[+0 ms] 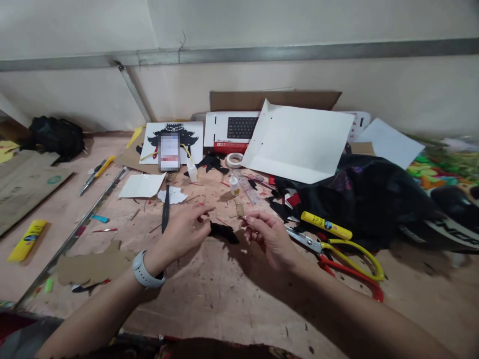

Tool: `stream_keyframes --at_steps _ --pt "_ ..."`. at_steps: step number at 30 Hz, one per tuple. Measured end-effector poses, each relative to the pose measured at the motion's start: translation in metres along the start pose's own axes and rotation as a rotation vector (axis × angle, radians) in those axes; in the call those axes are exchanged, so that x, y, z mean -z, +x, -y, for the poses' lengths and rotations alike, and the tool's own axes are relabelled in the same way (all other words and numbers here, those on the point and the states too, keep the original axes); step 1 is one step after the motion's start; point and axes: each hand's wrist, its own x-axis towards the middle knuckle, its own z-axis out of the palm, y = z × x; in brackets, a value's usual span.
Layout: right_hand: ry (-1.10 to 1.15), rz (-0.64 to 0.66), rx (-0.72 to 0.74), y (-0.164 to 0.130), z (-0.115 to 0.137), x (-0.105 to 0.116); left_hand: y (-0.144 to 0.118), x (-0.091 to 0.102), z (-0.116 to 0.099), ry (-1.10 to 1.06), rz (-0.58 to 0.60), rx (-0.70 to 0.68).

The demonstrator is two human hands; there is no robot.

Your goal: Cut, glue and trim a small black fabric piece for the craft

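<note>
Both hands work low over the middle of the table [224, 299], a worn pinkish board littered with scraps. The left hand [183, 229], with a pale band at its wrist, has its fingers [204, 212] drawn close together and rests at the left end of a small black scrap [223, 232] that lies flat on the board between the two hands; whether the fingers actually pinch it cannot be told. The right hand [269, 234] sits just to the scrap's right, its fingers [251, 218] narrowed on a thin, tiny item too small to make out. Just beyond the hands stand two small glue bottles [234, 185]. To the right lie a yellow marker [326, 225] and yellow-handled scissors [337, 249], near a heap of black fabric [366, 199]. A large white sheet [299, 142] leans further back.
</note>
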Motion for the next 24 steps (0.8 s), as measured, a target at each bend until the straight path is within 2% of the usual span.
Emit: stream_keyframes --at_steps 3,6,8,11,14,17,24 --pt "-0.053 0.006 0.026 -0.001 0.000 -0.001 0.005 -0.008 0.013 -0.037 -0.007 0.066" --pt "-0.074 -0.019 0.015 0.000 0.001 -0.001 0.007 -0.005 0.019 -0.077 -0.034 0.092" --pt "-0.077 -0.023 0.005 0.001 0.001 0.000 0.006 0.005 0.017 -0.045 0.039 0.037" --pt "-0.065 -0.024 -0.007 0.003 -0.001 0.001 0.003 0.024 0.007 0.084 0.234 -0.104" --pt "-0.062 -0.023 -0.009 0.004 -0.004 0.004 -0.001 0.034 0.000 0.230 0.338 -0.213" --pt "-0.109 -0.025 0.011 0.006 -0.005 0.006 -0.008 0.033 0.000 0.317 0.390 -0.284" --pt "-0.137 0.005 0.031 0.006 -0.005 0.004 -0.016 0.023 -0.001 0.486 0.465 -0.330"
